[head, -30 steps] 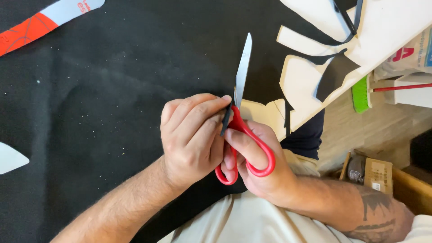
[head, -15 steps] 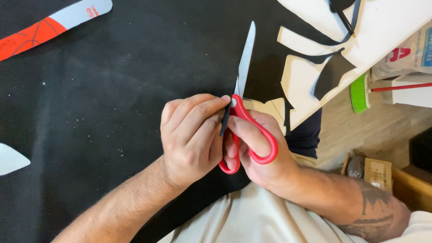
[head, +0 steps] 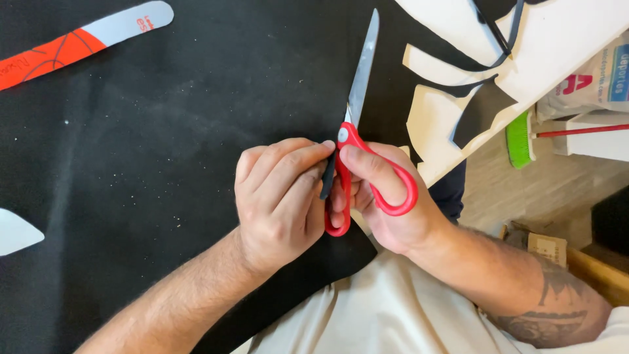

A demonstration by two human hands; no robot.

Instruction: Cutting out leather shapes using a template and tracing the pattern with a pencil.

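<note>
Over the black bench (head: 131, 164), I see red scissors (head: 357, 111) pointing far, slightly right.
My right hand (head: 386, 203) grips the handles; my left hand (head: 278, 196) pinches a small black piece (head: 326, 180) beside the closed blades.

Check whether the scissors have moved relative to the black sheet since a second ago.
Cannot tell: the scissors sit about the same way between both hands, tip pointing away over the black sheet; the whole view shifted, suggesting camera motion.
</note>
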